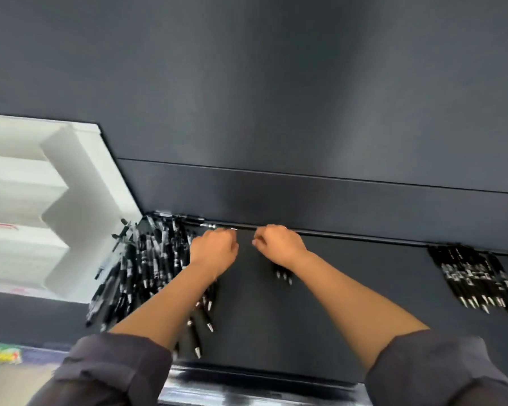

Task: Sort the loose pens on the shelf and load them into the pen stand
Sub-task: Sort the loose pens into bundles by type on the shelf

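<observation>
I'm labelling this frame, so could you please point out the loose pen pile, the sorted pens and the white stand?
Loose pen pile (147, 259): head view, middle of the heap.
Sorted pens (475, 276): head view, barrels mid-row.
White stand (94, 230): head view, its side wall.

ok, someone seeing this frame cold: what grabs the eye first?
The messy heap of black pens at the left of the shelf, beside the white tiered stand, against the tidy row of pens at far right. Between them both hands work at the shelf's back edge: the left hand with fingers curled, the right hand apparently gripping a small bunch of pens whose tips poke out below its wrist.
</observation>
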The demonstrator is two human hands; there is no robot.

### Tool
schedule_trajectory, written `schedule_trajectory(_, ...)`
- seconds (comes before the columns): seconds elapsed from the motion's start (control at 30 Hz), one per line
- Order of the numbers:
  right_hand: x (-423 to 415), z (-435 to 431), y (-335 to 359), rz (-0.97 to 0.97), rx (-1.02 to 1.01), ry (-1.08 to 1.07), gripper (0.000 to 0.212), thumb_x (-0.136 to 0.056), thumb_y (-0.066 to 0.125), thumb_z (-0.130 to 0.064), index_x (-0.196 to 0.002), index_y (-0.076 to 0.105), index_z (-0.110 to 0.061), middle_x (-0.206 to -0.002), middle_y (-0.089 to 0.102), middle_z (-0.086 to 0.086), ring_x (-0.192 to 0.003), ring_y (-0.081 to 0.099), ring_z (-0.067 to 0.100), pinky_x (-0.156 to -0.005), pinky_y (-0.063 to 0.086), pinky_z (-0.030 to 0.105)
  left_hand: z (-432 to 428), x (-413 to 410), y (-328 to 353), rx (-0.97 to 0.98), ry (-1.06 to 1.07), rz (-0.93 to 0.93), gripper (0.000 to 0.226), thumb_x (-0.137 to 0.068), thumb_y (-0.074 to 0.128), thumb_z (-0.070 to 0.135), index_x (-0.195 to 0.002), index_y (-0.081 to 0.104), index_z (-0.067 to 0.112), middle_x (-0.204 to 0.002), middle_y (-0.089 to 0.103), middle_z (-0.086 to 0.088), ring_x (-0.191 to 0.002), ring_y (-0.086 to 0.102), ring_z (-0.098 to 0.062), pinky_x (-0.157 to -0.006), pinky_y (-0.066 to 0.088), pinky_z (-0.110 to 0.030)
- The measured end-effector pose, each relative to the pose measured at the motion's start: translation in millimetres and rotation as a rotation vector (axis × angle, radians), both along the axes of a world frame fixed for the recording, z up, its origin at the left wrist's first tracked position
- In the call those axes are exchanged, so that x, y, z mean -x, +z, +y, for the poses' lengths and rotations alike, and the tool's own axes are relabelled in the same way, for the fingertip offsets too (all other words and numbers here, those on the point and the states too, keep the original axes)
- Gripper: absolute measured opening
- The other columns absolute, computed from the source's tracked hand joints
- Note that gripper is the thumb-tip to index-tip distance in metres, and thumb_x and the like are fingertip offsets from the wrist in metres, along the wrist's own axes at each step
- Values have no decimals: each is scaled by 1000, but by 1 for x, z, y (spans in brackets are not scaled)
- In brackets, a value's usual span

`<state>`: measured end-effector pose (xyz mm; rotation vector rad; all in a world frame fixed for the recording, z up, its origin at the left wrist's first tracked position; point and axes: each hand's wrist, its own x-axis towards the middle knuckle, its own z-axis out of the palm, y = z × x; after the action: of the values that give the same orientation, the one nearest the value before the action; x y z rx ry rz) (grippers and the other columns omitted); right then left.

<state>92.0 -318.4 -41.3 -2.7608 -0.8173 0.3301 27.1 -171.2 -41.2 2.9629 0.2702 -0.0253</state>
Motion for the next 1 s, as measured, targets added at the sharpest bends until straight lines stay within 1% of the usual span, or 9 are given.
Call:
schedule_trajectory(0.13,15,60,-2,163,18,64,23,-95,49,-30,-109,64,-21,-116,63,6,-108,57,27,-84,48,36,60,23,-7,51,80,40,19,-93,41,26,-96,57,16,-106,60,-7,-101,57,-31,-74,46,-38)
schedule_trajectory(0.23,23,92,-8,248,31,35,20,-93,52,-29,-94,67,-15,-105,65,6,-99,60,27,-83,51,37,89,36,-13,141,140,57,17,-93,41,20,-95,57,17,-104,59,-6,-93,59,-28,-73,50,-37)
schedule_trajectory(0.33,30,115,-16,265,80,-63,28,-89,57,-36,-68,53,-17,-83,59,3,-84,60,26,-69,47,32,101,44,-21,217,141,89,14,-93,47,20,-93,60,16,-114,57,-4,-98,58,-25,-79,51,-39)
schedule_trajectory(0.37,32,121,-18,260,110,-97,32,-88,58,-38,-66,47,-18,-81,55,2,-83,60,26,-66,45,30,101,45,-23,227,149,96,14,-92,50,24,-94,61,16,-116,54,-4,-103,57,-25,-82,51,-39)
schedule_trajectory(0.57,36,138,-29,323,78,-242,19,-85,62,-37,-85,54,-19,-93,62,1,-85,61,23,-61,41,28,89,44,-30,92,216,157,36,-84,59,47,-103,62,17,-117,46,-3,-112,48,-25,-84,46,-40)
schedule_trajectory(0.7,30,134,-30,407,-2,-294,27,-86,52,-32,-65,42,-20,-84,57,2,-75,56,24,-58,38,26,84,41,-32,85,227,182,30,-86,59,38,-103,61,14,-119,44,-5,-110,48,-26,-83,46,-39)
schedule_trajectory(0.87,15,132,-19,418,-170,-363,26,-89,41,-29,-66,40,-18,-92,67,13,-87,65,30,-67,44,29,87,38,-26,238,303,165,21,-85,55,24,-91,61,5,-115,43,-7,-99,52,-26,-75,48,-37)
schedule_trajectory(0.93,12,136,-20,404,-161,-353,27,-90,43,-28,-66,42,-16,-89,68,13,-85,66,29,-68,47,29,92,37,-24,323,348,129,22,-85,55,23,-92,60,3,-114,43,-10,-94,55,-28,-77,51,-40)
schedule_trajectory(1.0,13,141,-24,380,-99,-331,27,-90,51,-33,-71,49,-15,-88,66,9,-87,67,28,-69,49,29,98,38,-23,355,398,85,20,-85,53,21,-89,59,2,-110,44,-11,-91,56,-29,-70,50,-39)
